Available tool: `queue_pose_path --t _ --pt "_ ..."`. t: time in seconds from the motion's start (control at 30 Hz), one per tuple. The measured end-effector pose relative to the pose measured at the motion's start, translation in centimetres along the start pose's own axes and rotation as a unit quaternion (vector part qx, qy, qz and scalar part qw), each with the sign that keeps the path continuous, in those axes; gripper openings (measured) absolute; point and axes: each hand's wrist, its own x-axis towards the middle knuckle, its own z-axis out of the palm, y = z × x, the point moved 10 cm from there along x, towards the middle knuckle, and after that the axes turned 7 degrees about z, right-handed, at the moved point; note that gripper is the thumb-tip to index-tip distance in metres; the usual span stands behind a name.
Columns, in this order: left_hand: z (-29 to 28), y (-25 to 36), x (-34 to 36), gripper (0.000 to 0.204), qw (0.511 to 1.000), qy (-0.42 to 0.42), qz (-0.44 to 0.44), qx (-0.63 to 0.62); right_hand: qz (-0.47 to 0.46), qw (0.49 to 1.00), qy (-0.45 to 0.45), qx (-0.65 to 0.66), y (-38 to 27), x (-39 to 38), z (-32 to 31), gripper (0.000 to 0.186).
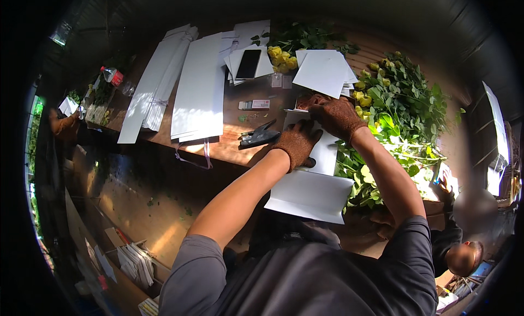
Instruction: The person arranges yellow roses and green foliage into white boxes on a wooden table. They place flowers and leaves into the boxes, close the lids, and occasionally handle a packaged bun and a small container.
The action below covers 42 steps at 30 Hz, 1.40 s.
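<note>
Head view, tabletop [229, 147]: left hand [297, 144], gloved, is lying spread and pressing flat on a white folded sheet [314, 190] that is overhanging the near edge. Right hand [335, 115], gloved, is curling its fingers over the sheet's far end, just beside the left. Black stapler [260, 136] is lying left of the left hand. Yellow roses [401, 106] are lying right of the right hand, unwrapped; flat sheets [197, 87] are waiting beyond.
</note>
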Motion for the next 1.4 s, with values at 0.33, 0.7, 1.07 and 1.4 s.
queue_pose_path --t 0.33,0.7,1.07,1.4 --pt "0.3 4.0 -2.7 0.022 0.991 0.103 -0.046 0.067 -0.014 0.989 -0.105 -0.099 -3.1 -2.7 4.1 0.017" --pt "3.2 -6.6 -15.5 0.095 0.972 0.181 -0.106 -0.105 0.085 0.951 -0.268 -0.129 -5.9 -3.5 4.2 0.063" --pt "3.8 -8.2 -10.5 0.065 0.942 0.213 -0.024 -0.259 0.060 0.957 -0.257 -0.118 -5.1 -2.1 5.7 0.041" --pt "2.6 -9.4 -6.2 0.044 0.879 0.207 -0.100 -0.417 0.032 0.920 -0.306 0.244 1.0 0.3 4.4 0.046"
